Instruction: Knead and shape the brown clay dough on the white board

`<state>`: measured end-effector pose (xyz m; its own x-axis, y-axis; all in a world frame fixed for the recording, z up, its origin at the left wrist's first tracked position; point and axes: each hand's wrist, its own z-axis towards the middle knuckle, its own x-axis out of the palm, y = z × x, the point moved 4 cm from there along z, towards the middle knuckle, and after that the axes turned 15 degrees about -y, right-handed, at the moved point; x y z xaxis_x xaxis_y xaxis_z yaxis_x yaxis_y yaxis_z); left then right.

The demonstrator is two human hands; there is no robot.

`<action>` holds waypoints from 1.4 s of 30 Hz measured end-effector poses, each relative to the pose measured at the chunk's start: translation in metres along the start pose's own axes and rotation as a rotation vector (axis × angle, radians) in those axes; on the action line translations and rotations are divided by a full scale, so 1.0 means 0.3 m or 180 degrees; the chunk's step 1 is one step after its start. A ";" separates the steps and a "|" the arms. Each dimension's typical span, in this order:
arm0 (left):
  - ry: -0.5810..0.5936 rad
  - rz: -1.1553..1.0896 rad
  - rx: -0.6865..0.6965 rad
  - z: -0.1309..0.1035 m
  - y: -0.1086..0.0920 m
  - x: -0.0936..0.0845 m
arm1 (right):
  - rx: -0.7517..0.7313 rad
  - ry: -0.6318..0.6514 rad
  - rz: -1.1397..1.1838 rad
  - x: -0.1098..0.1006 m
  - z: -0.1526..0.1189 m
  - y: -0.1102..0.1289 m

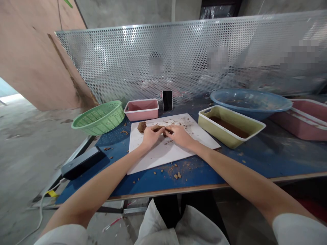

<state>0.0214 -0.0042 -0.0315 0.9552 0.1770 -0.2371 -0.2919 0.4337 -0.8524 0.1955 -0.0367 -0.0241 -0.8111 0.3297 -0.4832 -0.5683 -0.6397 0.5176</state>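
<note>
My left hand (152,134) and my right hand (180,134) meet over a white board (158,154) on the blue table. The fingers of both are closed on a small piece of brown clay (165,132), partly hidden by the fingertips. Just left of my left hand, a rounded brown clay lump (141,127) rests on the board. Brown crumbs are scattered around my hands, mostly behind and to the right.
Behind the board are a pink basket (142,115) and an upright phone (167,100). A green basket (99,119) and a dark box (83,163) lie left. Right are a yellow-green tub (217,125) of brown liquid, a blue basin (251,109) and a pink tub (301,127).
</note>
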 end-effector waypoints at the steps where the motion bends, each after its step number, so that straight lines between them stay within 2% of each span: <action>1: -0.0035 0.0094 0.0101 -0.001 -0.005 -0.002 | -0.0018 0.0021 -0.0030 0.004 -0.001 -0.005; 5: -0.0125 0.0462 0.0509 -0.008 -0.019 -0.005 | -0.0139 0.0044 -0.0227 0.016 -0.006 -0.022; 9: -0.0138 0.0737 0.0699 -0.006 -0.021 -0.004 | -0.0245 0.0079 -0.0372 0.011 -0.003 -0.024; 11: -0.0111 0.0877 0.0687 -0.002 -0.019 -0.006 | -0.0230 0.0023 -0.0445 -0.003 0.005 -0.025; 16: -0.0096 0.1046 0.0510 0.011 -0.002 -0.018 | 0.0007 -0.0441 -0.0403 -0.048 0.026 -0.044; 20: -0.0046 0.1140 0.0576 0.015 0.011 -0.018 | 0.0212 -0.0547 -0.0281 -0.052 0.029 -0.068; 24: -0.0042 0.1198 0.0605 0.014 0.013 -0.018 | -0.0042 -0.0493 -0.0088 -0.047 0.027 -0.067; 30: -0.0008 0.1149 0.0627 0.015 0.016 -0.017 | -0.0071 -0.0403 -0.0016 -0.049 0.027 -0.060; 38: 0.0013 0.1003 0.0630 0.014 0.019 -0.018 | 0.0234 -0.0296 0.0174 -0.052 0.026 -0.037; 42: 0.0010 0.1014 0.0610 0.014 0.019 -0.017 | 0.0333 -0.0064 0.0147 -0.057 0.013 -0.028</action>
<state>0.0148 0.0010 -0.0333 0.8150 0.3273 -0.4782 -0.5782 0.5150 -0.6329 0.2135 -0.0342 -0.0175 -0.8387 0.3161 -0.4435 -0.5409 -0.5789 0.6102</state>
